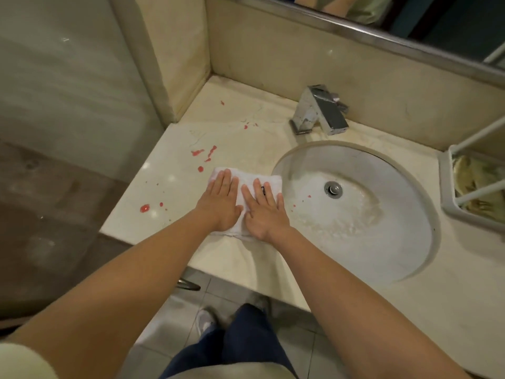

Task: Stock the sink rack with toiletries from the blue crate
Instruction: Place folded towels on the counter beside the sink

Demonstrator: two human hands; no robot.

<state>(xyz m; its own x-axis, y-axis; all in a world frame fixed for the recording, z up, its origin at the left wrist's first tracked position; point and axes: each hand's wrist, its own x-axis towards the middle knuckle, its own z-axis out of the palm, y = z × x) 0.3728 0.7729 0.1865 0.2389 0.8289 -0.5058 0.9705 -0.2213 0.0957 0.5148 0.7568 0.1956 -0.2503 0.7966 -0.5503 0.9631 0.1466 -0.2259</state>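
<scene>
Pressing flat onto a folded white towel (244, 177) with the left hand (221, 199) and the right hand (266, 212) side by side, palms down, fingers straight and slightly spread, thumbs close together, curling around nothing. Pinning that towel near the front edge of the cream stone countertop (169, 192), just left of the round white basin (355, 214). Covering most of the cloth, leaving its far edge and a strip between the two hands showing. Lying scattered left of and beyond the towel, across the left part of the countertop: red splashes (144, 208), with a few small ones inside the basin near its left wall. Standing at the back edge behind the basin: a square chrome faucet (318, 110), spout pointing towards the bowl above the metal drain (333, 189). Sitting at the right edge of the countertop, beyond the basin and well apart from both hands: the white sink rack (446, 184), cut off by the frame, holding something crumpled and yellowish (475, 181), too unclear to name. Reaching towards the rack with neither hand.
</scene>
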